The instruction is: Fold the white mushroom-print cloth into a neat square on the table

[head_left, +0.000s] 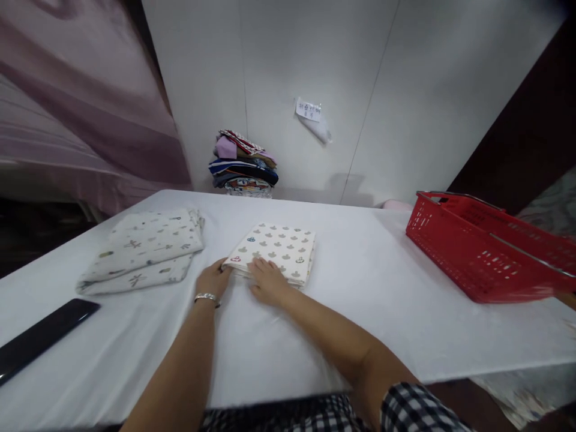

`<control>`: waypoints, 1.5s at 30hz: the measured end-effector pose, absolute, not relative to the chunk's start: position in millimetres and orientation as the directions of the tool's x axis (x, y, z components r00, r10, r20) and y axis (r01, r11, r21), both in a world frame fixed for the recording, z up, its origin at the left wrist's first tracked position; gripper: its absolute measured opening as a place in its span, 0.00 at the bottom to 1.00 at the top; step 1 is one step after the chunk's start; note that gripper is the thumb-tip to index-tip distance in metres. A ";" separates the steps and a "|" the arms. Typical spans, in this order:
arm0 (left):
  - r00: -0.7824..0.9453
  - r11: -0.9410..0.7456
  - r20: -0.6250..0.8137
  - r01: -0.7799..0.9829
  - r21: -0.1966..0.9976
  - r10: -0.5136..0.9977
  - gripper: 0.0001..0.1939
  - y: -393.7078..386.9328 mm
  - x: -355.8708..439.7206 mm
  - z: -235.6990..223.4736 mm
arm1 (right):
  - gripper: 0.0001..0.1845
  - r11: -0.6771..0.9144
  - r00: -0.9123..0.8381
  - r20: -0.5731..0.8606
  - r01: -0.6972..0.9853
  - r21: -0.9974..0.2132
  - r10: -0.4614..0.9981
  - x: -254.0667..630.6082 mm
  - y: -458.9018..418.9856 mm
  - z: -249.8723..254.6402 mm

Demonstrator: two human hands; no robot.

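Observation:
A folded white cloth (pixel 279 243) with grey mushroom-like prints and a few coloured ones lies flat on the white-covered table, in front of me. At its near left corner is my left hand (pixel 213 279), with a silver bracelet on the wrist; its fingers are closed on the cloth's edge, the tips partly hidden. My right hand (pixel 269 283) rests palm down on the near edge of the same cloth, fingers stretched out and holding nothing. To the left lies another folded white cloth (pixel 148 243), larger, with small plant-like prints.
A black flat object (pixel 45 333) lies at the table's left edge. A red plastic basket (pixel 477 258) with metal handles stands on the right. Against the wall is a stack of folded fabrics (pixel 245 162). A paper note (pixel 308 110) is taped to the wall.

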State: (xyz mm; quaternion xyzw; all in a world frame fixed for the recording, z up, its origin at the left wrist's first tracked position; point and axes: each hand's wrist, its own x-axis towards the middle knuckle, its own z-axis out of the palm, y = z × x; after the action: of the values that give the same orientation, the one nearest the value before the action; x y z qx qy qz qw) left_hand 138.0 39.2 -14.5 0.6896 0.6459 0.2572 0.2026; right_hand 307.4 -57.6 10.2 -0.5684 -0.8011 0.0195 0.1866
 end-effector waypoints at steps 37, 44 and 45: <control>0.681 -0.709 0.226 0.702 0.071 0.697 0.12 -70.2 301.5 19.6 | 0.09 -0.165 0.461 -0.171 -0.054 -0.985 0.871 432.8 -79.8 -18.1; 0.661 -0.691 0.240 0.719 0.068 0.711 0.14 -72.8 301.5 14.9 | 0.14 -0.140 0.453 -0.129 -0.009 -0.990 0.882 434.1 -80.1 -20.0; 0.665 -0.697 0.247 0.714 0.065 0.705 0.15 -73.6 300.9 13.9 | 0.14 -0.146 0.459 -0.133 -0.007 -0.989 0.878 435.0 -79.1 -21.9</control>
State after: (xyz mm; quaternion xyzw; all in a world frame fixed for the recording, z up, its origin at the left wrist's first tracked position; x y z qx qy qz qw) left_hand 300.9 -73.6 13.9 0.9122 0.3890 0.1272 -0.0186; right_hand 435.0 -79.1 -21.9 -0.6456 -0.3376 0.3956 0.5593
